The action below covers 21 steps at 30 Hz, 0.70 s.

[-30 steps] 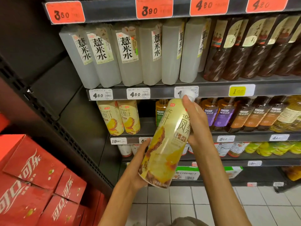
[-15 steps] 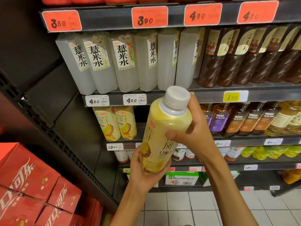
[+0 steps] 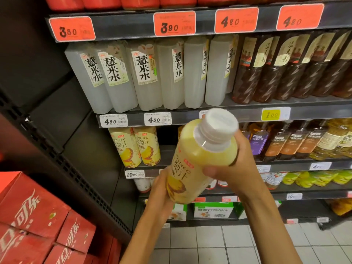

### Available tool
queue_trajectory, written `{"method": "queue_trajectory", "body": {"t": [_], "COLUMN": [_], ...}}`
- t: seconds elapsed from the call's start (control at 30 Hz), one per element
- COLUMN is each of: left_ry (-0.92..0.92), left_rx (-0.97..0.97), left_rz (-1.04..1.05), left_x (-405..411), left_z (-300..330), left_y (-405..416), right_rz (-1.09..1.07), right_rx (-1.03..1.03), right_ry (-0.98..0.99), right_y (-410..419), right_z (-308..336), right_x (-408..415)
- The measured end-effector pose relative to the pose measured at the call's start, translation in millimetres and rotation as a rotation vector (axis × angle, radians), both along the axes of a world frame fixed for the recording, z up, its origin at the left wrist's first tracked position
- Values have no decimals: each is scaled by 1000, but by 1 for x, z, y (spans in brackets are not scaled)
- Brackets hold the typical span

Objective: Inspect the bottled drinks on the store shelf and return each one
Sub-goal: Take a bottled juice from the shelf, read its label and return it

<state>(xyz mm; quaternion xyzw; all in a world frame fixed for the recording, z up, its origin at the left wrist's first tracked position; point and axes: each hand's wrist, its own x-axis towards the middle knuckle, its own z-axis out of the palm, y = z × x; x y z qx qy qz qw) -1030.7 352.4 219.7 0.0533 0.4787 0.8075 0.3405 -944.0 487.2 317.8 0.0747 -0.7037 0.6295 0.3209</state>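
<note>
The yellow juice bottle (image 3: 198,161) is held in front of the store shelf (image 3: 247,113), at the centre of the view. Its long axis is tilted: the white cap (image 3: 221,123) points to about 1 o'clock and leans toward the camera, while the base points to about 7 o'clock. The label reads "NFC" with "梨汁" beneath it, above a pineapple picture.

The right hand (image 3: 236,168) grips the bottle's upper body from the 3 o'clock side, thumb across the front and fingers wrapped behind. The left hand (image 3: 162,189) holds the lower end from the 8 o'clock side; its fingers are curled round the base.

At 10 o'clock from the bottle, two matching pineapple juice bottles (image 3: 135,147) stand upright on the shelf, marked "100%NFC", over a white tag reading "1990". Above, at 12 o'clock, stands a row of cloudy white bottles (image 3: 144,77) labelled "薏米水", with white tags "450" below them and red price cards (image 3: 174,23) "350", "390", "420", "420" above. Dark tea bottles (image 3: 285,69) fill the 2 o'clock area; a yellow tag (image 3: 270,114) reads "100". At 8 o'clock sit red Coca-Cola cartons (image 3: 36,216).
</note>
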Motion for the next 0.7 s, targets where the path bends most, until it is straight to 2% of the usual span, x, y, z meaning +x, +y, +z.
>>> {"method": "queue_trajectory", "body": {"t": [0.07, 0.17, 0.3, 0.47, 0.53, 0.63, 0.7], "left_ry": [158, 369, 472, 347, 286, 228, 163], "left_rx": [-131, -212, -200, -144, -82, -2, -22], "left_rz": [-9, -104, -185, -174, -240, -365, -334], "left_x": [5, 14, 20, 20, 17, 23, 25], "left_z": [2, 13, 15, 13, 14, 12, 11], "left_y": [-1, 0, 2, -2, -7, -9, -9], "right_rz": [20, -1, -41, 18, 59, 244, 243], "right_rx": [-135, -316, -504, -464, -534, -673, -694], "right_ry": [-46, -94, -197, -306, -323, -287, -235], "right_y": [-4, -7, -3, 11, 15, 15, 12], "right_z": [0, -1, 2, 2, -4, -10, -9], "right_x": [-7, -15, -26, -28, -29, -34, -35]}}
